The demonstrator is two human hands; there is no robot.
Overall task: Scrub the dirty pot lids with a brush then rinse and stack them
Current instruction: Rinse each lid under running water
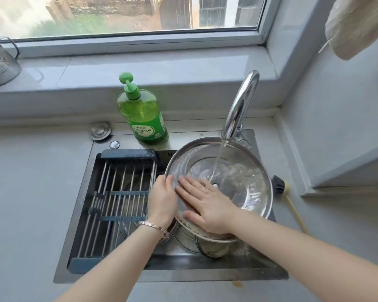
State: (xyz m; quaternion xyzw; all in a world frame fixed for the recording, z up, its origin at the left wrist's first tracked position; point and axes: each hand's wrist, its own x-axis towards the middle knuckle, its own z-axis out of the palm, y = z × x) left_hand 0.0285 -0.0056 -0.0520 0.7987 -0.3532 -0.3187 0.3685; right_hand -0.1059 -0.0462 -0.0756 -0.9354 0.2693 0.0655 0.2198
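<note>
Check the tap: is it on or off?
On: water streams from the tap onto the lid, which the left hand grips at the rim; the right hand lies flat on it.

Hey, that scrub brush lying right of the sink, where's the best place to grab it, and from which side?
Take the brush by its pale handle, coming from above on the right with the right hand. The thin handle lies bare on the counter, while the black bristle head sits close to the lid rim.
</note>
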